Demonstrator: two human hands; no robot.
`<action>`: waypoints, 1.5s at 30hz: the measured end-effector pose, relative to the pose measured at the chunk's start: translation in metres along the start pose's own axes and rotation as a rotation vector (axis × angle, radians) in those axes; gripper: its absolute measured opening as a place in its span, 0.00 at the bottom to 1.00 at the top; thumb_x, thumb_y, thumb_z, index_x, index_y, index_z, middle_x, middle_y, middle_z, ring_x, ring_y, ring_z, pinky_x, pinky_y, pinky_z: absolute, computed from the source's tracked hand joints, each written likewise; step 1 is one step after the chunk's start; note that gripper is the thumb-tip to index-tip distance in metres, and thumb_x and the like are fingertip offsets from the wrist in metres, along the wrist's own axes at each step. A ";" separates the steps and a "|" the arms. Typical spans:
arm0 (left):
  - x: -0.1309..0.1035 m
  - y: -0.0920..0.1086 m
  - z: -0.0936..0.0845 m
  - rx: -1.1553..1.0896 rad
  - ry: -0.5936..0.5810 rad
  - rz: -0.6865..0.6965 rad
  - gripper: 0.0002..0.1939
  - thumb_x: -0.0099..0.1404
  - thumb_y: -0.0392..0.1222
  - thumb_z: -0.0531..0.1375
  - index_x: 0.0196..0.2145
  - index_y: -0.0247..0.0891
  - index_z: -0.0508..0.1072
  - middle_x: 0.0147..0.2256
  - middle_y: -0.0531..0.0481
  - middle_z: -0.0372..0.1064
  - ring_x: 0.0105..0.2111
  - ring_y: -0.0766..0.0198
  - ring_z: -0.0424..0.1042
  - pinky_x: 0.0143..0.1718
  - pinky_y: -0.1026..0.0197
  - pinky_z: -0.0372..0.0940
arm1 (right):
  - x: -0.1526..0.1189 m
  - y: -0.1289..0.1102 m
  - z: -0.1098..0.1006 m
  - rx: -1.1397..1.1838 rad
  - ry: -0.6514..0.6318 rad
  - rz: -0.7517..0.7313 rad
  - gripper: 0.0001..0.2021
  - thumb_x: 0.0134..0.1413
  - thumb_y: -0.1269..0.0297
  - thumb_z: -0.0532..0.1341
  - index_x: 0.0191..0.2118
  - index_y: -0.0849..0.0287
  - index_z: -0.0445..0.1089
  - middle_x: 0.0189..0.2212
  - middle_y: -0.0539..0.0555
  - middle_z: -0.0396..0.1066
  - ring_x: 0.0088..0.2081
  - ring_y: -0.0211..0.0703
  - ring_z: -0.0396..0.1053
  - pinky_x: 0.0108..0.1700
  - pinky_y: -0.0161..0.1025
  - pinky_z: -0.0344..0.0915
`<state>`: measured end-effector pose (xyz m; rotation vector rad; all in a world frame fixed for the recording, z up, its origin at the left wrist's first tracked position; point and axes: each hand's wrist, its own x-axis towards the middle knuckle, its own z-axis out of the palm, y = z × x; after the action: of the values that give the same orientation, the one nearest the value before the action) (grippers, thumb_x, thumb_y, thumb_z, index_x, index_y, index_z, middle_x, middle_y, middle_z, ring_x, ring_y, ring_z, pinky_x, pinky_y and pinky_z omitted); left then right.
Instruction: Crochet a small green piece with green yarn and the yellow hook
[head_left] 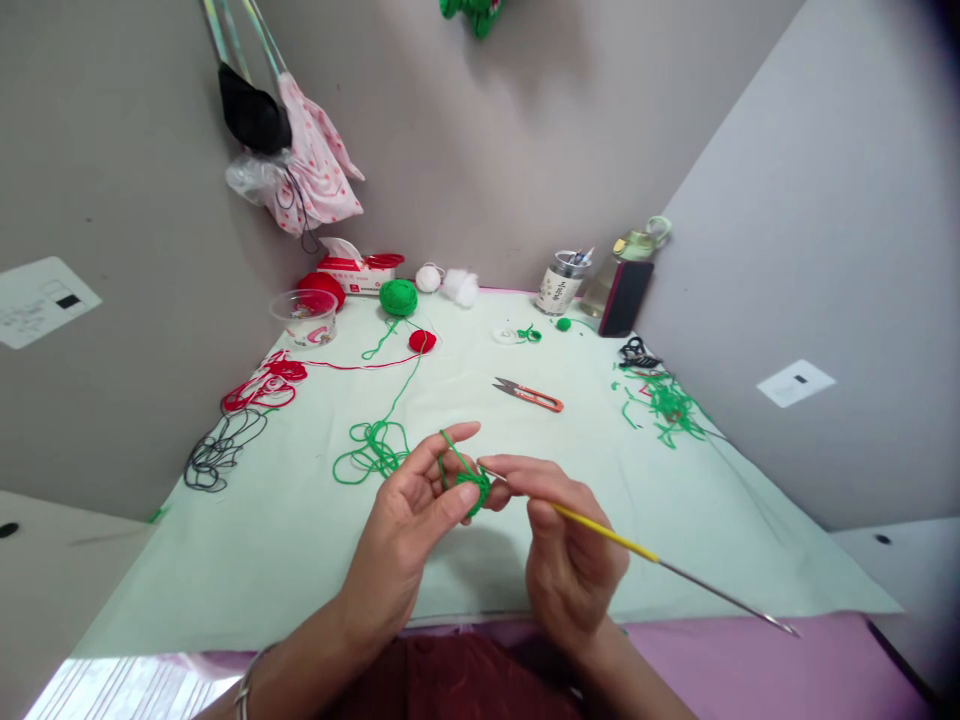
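1. Left hand (409, 525): closed on a small green crochet piece (474, 489), pinched between thumb and fingers, with the green yarn strand (450, 450) looped over the raised index finger. The piece is held in the air above the near middle of the worktop (300, 540), not resting on it.
2. Right hand (566, 545): closed around a crochet hook (637, 548) with a yellow grip; the hook's tip sits at the edge of the green piece, and its long metal tail points to the lower right.
3. Supply: the strand runs back to a loose tangle of green yarn (371, 450) on the worktop and on towards a green yarn ball (397, 297) near the wall.
4. Judgement on technique: the loop over the index finger should stay evenly taut, so the hook catches one strand cleanly; the pinch belongs just beside the working stitch to steady it.
5. Risk: the loose tangle could snag and jerk the tension.
6. Nearby, untouched: orange thread snips (529, 394) and green yarn offcuts (667, 405) to the right.
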<state>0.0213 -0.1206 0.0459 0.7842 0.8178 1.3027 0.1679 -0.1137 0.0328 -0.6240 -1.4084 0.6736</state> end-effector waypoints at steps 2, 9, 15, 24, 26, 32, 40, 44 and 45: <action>0.000 0.001 0.000 -0.002 -0.027 -0.024 0.28 0.67 0.44 0.73 0.64 0.50 0.76 0.37 0.53 0.73 0.39 0.64 0.71 0.39 0.62 0.65 | 0.002 0.003 0.000 0.029 0.007 0.060 0.11 0.75 0.65 0.60 0.49 0.48 0.82 0.44 0.54 0.84 0.39 0.41 0.77 0.38 0.39 0.75; 0.001 0.004 -0.002 0.029 -0.069 -0.036 0.37 0.68 0.43 0.72 0.71 0.48 0.67 0.41 0.51 0.72 0.40 0.63 0.70 0.38 0.62 0.66 | 0.018 0.009 -0.001 0.560 0.049 0.502 0.10 0.71 0.55 0.65 0.39 0.52 0.79 0.34 0.49 0.81 0.24 0.31 0.66 0.30 0.32 0.68; 0.004 0.004 -0.002 0.173 0.001 0.060 0.31 0.68 0.43 0.70 0.66 0.44 0.70 0.40 0.52 0.69 0.38 0.64 0.69 0.41 0.60 0.67 | 0.017 0.008 -0.005 0.396 0.030 0.394 0.10 0.73 0.57 0.63 0.40 0.53 0.80 0.36 0.50 0.81 0.27 0.32 0.70 0.32 0.32 0.69; 0.005 0.000 -0.003 0.460 0.048 0.224 0.30 0.68 0.37 0.66 0.66 0.45 0.69 0.38 0.54 0.68 0.39 0.63 0.71 0.48 0.57 0.67 | 0.014 -0.003 -0.011 -0.050 -0.095 0.059 0.11 0.76 0.68 0.58 0.44 0.53 0.79 0.37 0.52 0.79 0.34 0.37 0.75 0.37 0.36 0.74; 0.004 -0.003 -0.005 0.529 0.066 0.301 0.29 0.68 0.36 0.65 0.65 0.45 0.69 0.38 0.55 0.68 0.38 0.64 0.70 0.47 0.58 0.68 | 0.013 -0.004 -0.012 -0.177 -0.155 -0.057 0.11 0.75 0.70 0.57 0.44 0.55 0.77 0.36 0.53 0.80 0.40 0.40 0.78 0.40 0.37 0.76; 0.002 -0.006 -0.007 0.616 0.070 0.440 0.24 0.71 0.37 0.64 0.63 0.45 0.72 0.36 0.55 0.70 0.36 0.64 0.72 0.46 0.57 0.68 | 0.003 -0.004 -0.012 -0.670 -0.230 -0.443 0.09 0.72 0.74 0.59 0.48 0.58 0.77 0.42 0.60 0.83 0.38 0.41 0.80 0.38 0.35 0.79; -0.002 0.004 0.000 0.275 0.074 0.126 0.28 0.66 0.40 0.71 0.62 0.44 0.74 0.35 0.56 0.68 0.34 0.67 0.71 0.40 0.65 0.69 | -0.005 -0.002 -0.014 -0.771 -0.256 -0.504 0.16 0.69 0.76 0.61 0.56 0.54 0.77 0.46 0.58 0.83 0.44 0.44 0.82 0.41 0.38 0.82; 0.002 0.011 0.001 -0.019 -0.053 -0.129 0.31 0.63 0.44 0.75 0.62 0.44 0.77 0.33 0.57 0.65 0.27 0.73 0.60 0.27 0.70 0.59 | -0.007 0.000 -0.014 -0.695 -0.216 -0.391 0.19 0.66 0.76 0.65 0.56 0.47 0.79 0.46 0.56 0.81 0.46 0.47 0.81 0.44 0.42 0.81; 0.004 0.013 0.000 -0.075 -0.075 -0.182 0.31 0.62 0.44 0.76 0.61 0.43 0.78 0.31 0.57 0.64 0.24 0.75 0.55 0.24 0.71 0.54 | -0.006 -0.001 -0.014 -0.604 -0.188 -0.331 0.18 0.67 0.75 0.65 0.56 0.46 0.80 0.45 0.56 0.81 0.45 0.48 0.81 0.42 0.42 0.80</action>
<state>0.0151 -0.1150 0.0569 0.6781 0.7581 1.1290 0.1819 -0.1182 0.0286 -0.7808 -1.8572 0.0299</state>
